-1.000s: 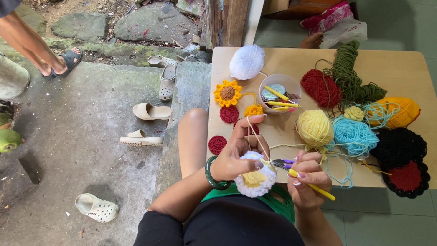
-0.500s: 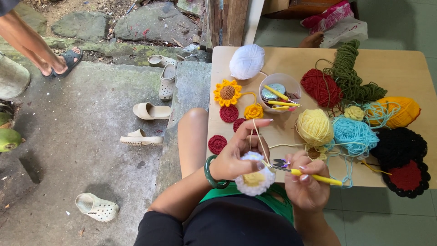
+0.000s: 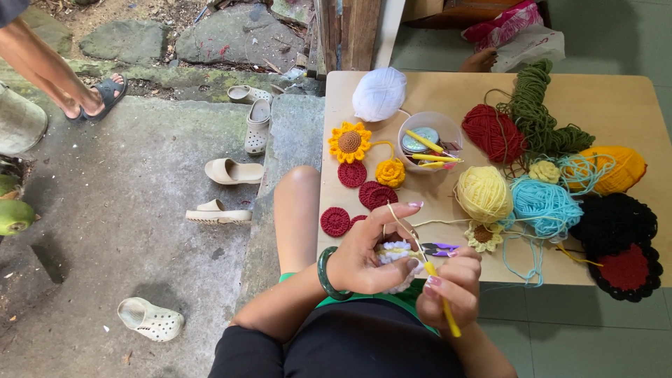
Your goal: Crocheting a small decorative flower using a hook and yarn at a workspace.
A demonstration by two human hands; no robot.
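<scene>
White crochet piece point(image 3: 397, 253) pinched in left hand point(image 3: 364, 255) at table point(image 3: 630, 98) near edge, lower centre; right hand point(image 3: 451, 287) grips yellow hook point(image 3: 439, 299) (fist closed). Four red discs point(image 3: 335, 221); bare table upper right.

Yarn balls point(image 3: 483, 192) and red discs point(image 3: 378, 194) crowd the table point(image 3: 630, 91), far edge free.

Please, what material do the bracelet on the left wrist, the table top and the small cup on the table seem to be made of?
The bracelet looks like polished green stone or glass: dark, glossy, rigid. The table top seems to be light wood or wood laminate with a smooth, matte surface. The small cup appears to be translucent plastic, since the tools inside show through its wall.
</scene>
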